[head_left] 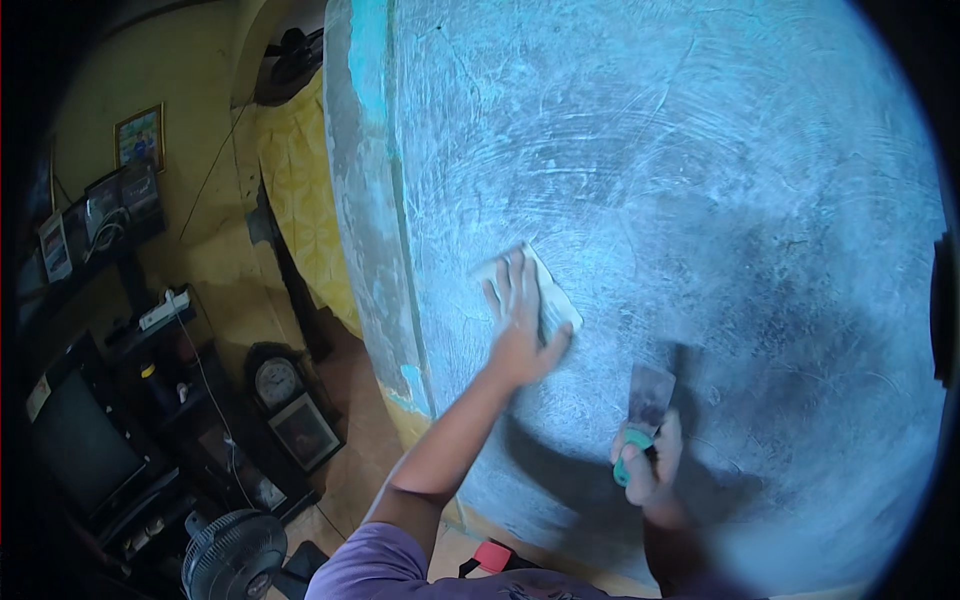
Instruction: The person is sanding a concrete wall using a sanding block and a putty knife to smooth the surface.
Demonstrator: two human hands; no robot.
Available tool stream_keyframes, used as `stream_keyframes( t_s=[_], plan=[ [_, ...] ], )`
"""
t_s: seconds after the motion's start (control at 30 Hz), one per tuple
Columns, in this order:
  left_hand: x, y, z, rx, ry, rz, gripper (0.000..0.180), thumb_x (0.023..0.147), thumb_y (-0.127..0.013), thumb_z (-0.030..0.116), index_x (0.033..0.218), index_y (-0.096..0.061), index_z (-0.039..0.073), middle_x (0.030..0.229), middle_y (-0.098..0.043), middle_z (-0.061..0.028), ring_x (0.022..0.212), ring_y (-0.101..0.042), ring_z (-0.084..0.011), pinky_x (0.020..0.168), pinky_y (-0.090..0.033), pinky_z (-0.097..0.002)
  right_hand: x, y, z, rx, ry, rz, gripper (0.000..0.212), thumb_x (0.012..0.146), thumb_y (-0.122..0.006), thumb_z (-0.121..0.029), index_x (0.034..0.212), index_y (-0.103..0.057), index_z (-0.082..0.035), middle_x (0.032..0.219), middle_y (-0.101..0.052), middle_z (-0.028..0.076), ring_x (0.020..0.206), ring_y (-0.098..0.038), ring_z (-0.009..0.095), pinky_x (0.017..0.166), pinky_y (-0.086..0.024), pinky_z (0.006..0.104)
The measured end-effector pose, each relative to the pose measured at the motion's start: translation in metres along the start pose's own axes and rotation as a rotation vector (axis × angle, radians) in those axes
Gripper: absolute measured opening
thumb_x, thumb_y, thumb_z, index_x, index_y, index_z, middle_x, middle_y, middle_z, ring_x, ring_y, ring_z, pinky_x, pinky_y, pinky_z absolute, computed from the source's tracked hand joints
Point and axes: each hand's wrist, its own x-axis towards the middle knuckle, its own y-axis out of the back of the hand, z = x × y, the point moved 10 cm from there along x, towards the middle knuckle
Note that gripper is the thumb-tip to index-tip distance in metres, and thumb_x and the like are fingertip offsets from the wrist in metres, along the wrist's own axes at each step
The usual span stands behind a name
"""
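We see a big blue-gray wall (700, 180) full of swirly marks; to its left hangs a yellow curtain (300, 180); farther left we see a dark TV (80, 435), a round fan (235, 555) low down, and a clock (275, 382) with a white face; the left hand (518, 325) is flat, with its fingers spread; the right hand (655, 465), lower and to the right, is curled tight; a pale, flat pad (553, 295) sits between the left hand and the wall; a scraper (648, 405) has its green handle inside the right hand; its blade points up, but we cannot tell if it touches the wall.
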Motion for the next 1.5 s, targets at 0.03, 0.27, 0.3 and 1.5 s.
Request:
stream_keyframes(
  t_s=[0.03,0.27,0.3,1.5],
  plan=[
    [0.015,0.012,-0.005,-0.005,-0.004,0.018,0.093,0.083,-0.060,0.034,0.147,-0.007,-0.007,0.154,-0.006,-0.0291,0.142,0.002,-0.0486,0.109,0.007,-0.0619,0.010,0.001,-0.011,0.042,0.023,0.016,0.023,0.089,-0.055,-0.012,0.101,-0.041,0.002,0.073,-0.055,0.004,0.062,-0.049,0.006,0.058,-0.041,0.0210],
    [0.039,0.036,-0.035,0.021,-0.011,0.058,0.082,0.088,-0.056,0.029,0.149,-0.010,-0.004,0.155,-0.009,-0.0268,0.143,-0.001,-0.0459,0.111,0.005,-0.0577,0.044,-0.020,-0.044,-0.100,0.106,-0.018,0.023,0.090,-0.055,-0.012,0.102,-0.042,0.002,0.075,-0.053,0.002,0.062,-0.047,0.005,0.056,-0.039,0.0197],
    [0.035,0.036,-0.039,0.012,-0.009,0.053,0.082,0.088,-0.056,0.029,0.149,-0.010,-0.004,0.155,-0.009,-0.0268,0.143,-0.001,-0.0459,0.111,0.005,-0.0577,0.043,-0.025,-0.041,-0.149,0.080,-0.043,0.023,0.090,-0.055,-0.012,0.103,-0.043,0.002,0.076,-0.052,0.002,0.062,-0.046,0.005,0.056,-0.038,0.0195],
    [0.130,0.218,-0.091,0.105,-0.396,0.601,0.014,0.078,-0.066,0.000,0.092,-0.070,0.002,0.100,-0.069,-0.0101,0.095,-0.063,-0.0288,0.084,-0.050,-0.0384,0.190,-0.186,-0.125,-0.926,0.518,-0.486,0.024,0.080,-0.062,-0.008,0.101,-0.052,-0.008,0.080,-0.061,0.009,0.066,-0.063,0.030,0.060,-0.050,0.0385]
  ],
)
